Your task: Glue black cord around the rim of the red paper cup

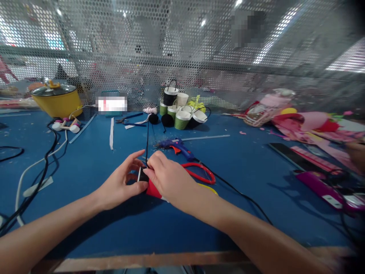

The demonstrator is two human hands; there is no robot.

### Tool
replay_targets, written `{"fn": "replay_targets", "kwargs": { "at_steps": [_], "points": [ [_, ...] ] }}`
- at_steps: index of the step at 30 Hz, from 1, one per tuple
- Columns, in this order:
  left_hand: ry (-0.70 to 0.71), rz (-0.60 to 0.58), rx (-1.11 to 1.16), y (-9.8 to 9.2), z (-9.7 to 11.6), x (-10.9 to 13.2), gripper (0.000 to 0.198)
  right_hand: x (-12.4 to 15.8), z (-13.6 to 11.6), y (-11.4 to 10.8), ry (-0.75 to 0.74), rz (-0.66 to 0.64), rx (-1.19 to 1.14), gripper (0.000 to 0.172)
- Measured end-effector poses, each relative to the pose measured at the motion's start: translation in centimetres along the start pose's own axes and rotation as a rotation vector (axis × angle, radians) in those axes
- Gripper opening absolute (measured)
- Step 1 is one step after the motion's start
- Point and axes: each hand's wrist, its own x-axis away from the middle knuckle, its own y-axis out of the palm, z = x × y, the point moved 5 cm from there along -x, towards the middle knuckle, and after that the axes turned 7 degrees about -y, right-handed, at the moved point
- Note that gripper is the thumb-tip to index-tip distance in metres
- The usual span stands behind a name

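Near the middle of the blue table, my left hand (pixel 122 186) is curled around a small black cup (pixel 143 176) with a white rim, its thumb and fingers on either side. My right hand (pixel 168 177) pinches a black cord (pixel 147 142) at the cup; the cord runs back towards a black yarn ball (pixel 153 118). A red piece (pixel 153 190) lies under my right hand, partly hidden. Just behind it are red-handled scissors (pixel 209 176), mostly covered, and a blue glue gun (pixel 178 146) with a small red light.
Green, white and black cups (pixel 181 120) stand by the mesh wall. A yellow pot (pixel 58 102) is at the back left, above cables. Pliers (pixel 128 118) lie behind my hands. At the right are pink materials (pixel 310 123), a purple power strip (pixel 322 186) and another person's hand (pixel 356 152).
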Motion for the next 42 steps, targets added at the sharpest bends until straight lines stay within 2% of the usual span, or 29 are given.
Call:
{"fn": "replay_targets", "kwargs": {
  "at_steps": [5, 10, 14, 16, 18, 21, 26, 28, 30, 33, 35, 36, 39, 42],
  "points": [
    [0.019, 0.013, 0.021, 0.0, -0.1, -0.1, 0.067, 0.0, 0.1, 0.1, -0.002, 0.06, -0.039, 0.018],
    [0.046, -0.017, -0.003, 0.4, 0.3, 0.1, 0.073, -1.0, 1.8, -1.4, -0.007, 0.164, -0.417, 0.015],
    [0.159, -0.022, -0.039, 0.5, 0.7, 0.7, 0.085, -3.4, 3.7, -1.6, 0.069, 0.137, -0.671, 0.017],
    [0.227, -0.051, -0.116, 0.7, 1.0, 1.0, 0.074, -4.9, 4.1, -1.1, 0.076, 0.094, -0.789, 0.017],
    [0.257, -0.091, -0.201, 1.0, 1.1, 1.2, 0.056, -6.1, 4.2, -0.4, 0.085, -0.001, -0.893, 0.017],
    [0.213, -0.103, -0.219, 1.1, 1.2, 1.1, 0.041, -6.8, 5.6, 0.0, 0.186, -0.1, -0.812, 0.019],
    [0.11, -0.035, -0.145, 0.4, 0.8, 0.5, 0.038, -4.0, 12.0, -2.1, 0.444, 0.08, -0.474, 0.027],
    [0.089, -0.012, -0.14, 0.2, 0.6, 0.4, 0.039, -2.4, 14.1, -2.0, 0.504, 0.073, -0.358, 0.02],
    [0.081, 0.01, -0.143, 0.0, 0.6, 0.3, 0.041, -1.1, 15.3, -0.8, 0.535, 0.02, -0.298, 0.023],
    [0.073, 0.04, -0.153, -0.2, 0.6, 0.2, 0.043, -0.4, 15.7, 1.4, 0.559, 0.003, -0.269, 0.019],
    [0.07, 0.059, -0.158, -0.4, 0.6, 0.1, 0.044, -0.4, 15.7, 2.3, 0.577, 0.034, -0.279, 0.011],
    [0.069, 0.07, -0.163, -0.4, 0.6, 0.0, 0.045, -0.3, 15.7, 2.5, 0.589, 0.051, -0.295, 0.013],
    [0.08, 0.099, -0.18, -0.6, 0.6, -0.1, 0.048, 0.2, 15.7, 2.1, 0.622, 0.087, -0.39, 0.026],
    [0.094, 0.12, -0.19, -0.8, 0.6, -0.2, 0.048, 1.2, 14.9, 0.7, 0.587, 0.09, -0.529, 0.024]
  ]
}}
